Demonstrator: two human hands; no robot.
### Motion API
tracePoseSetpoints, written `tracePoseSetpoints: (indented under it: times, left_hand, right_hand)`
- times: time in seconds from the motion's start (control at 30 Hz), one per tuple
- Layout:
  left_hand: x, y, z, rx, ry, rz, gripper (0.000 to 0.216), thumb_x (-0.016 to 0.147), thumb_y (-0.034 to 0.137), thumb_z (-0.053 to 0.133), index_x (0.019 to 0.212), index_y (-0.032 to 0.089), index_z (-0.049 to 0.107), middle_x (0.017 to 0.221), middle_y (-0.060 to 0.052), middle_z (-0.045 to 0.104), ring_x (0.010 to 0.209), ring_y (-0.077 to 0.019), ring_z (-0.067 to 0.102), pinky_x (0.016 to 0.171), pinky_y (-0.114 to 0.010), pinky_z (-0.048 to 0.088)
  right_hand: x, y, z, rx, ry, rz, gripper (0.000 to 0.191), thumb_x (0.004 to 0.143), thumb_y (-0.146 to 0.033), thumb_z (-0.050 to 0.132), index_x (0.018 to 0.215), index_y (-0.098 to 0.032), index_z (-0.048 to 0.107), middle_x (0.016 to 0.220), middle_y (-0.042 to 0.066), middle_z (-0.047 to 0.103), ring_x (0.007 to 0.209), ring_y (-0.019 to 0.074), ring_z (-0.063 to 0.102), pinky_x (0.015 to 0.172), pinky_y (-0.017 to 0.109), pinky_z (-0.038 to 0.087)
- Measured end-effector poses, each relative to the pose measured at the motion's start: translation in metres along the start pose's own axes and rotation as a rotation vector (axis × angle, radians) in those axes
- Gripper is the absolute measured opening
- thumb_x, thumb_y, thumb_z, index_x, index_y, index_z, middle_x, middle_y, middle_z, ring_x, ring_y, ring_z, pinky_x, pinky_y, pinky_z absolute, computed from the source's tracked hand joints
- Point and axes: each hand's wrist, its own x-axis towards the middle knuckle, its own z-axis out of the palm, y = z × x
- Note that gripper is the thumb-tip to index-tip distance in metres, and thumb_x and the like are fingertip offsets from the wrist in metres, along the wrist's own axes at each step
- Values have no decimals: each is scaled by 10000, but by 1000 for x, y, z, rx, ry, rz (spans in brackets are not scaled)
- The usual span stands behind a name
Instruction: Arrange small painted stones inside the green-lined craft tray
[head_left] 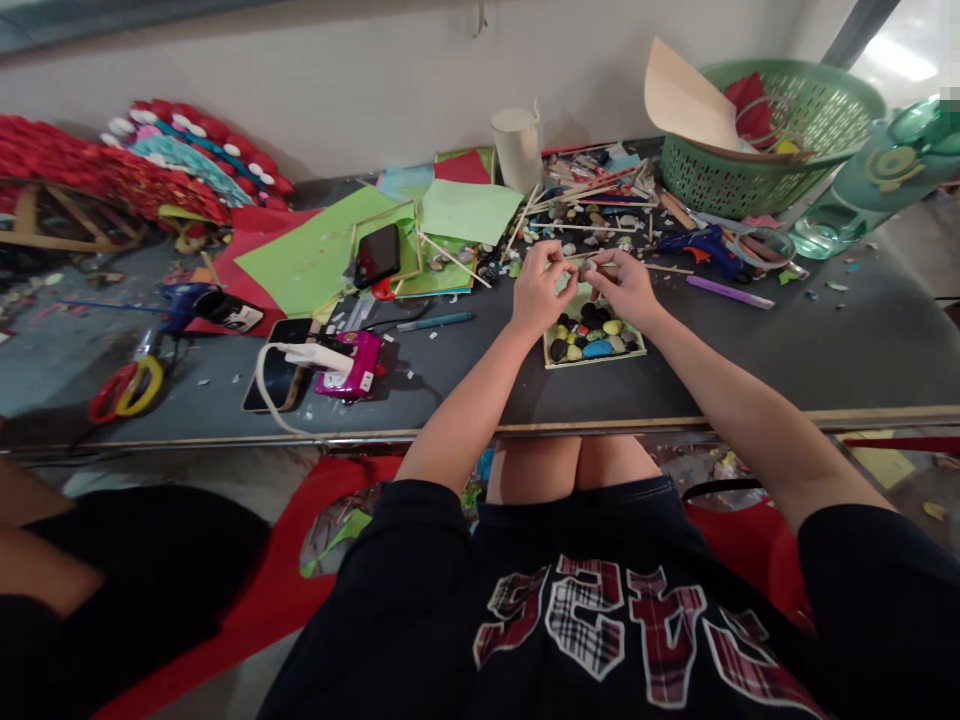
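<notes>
A small square tray (pixel 553 362) full of coloured pebbles sits on the dark table in front of me. Both hands hover just above its far edge. My left hand (pixel 538 288) is closed in a pinch, fingertips together over the tray. My right hand (pixel 624 285) is also pinched and holds a small grey pebble (pixel 589 268) between thumb and fingers. The two hands almost touch. Loose pebbles and thin wooden sticks (pixel 577 190) lie just beyond them.
A green basket (pixel 720 180) with paper stands at the back right beside a green water bottle (pixel 870 180). A blue glue gun (pixel 701 243), a white cup (pixel 517 148), green paper sheets (pixel 322 250), phones (pixel 377 254) and a pink device (pixel 352 365) lie around. Another person's dark sleeve (pixel 112 580) is at lower left.
</notes>
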Motion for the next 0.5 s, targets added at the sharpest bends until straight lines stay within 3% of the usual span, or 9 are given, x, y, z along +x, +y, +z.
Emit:
tracePoseSetpoints:
  times: [0.27, 0.5]
  left_hand:
    - [1, 1, 3, 44, 10, 37, 495, 1053, 651, 335, 987, 239, 601, 1087, -120, 588, 1085, -250, 674, 976, -437, 581]
    - [2, -2, 6, -23, -16, 19, 449, 1062, 622, 326, 995, 257, 579, 1100, -123, 561, 1129, -270, 647, 996, -477, 569]
  right_hand:
    - [1, -2, -1, -42, -106, -42, 657, 697, -835, 751, 950, -264, 548, 735, -19, 635, 574, 123, 545, 622, 339, 544]
    - [2, -1, -1, -34, -148, -50, 671, 706, -851, 738, 998, -271, 568, 771, -9, 662, 577, 126, 537, 645, 346, 553]
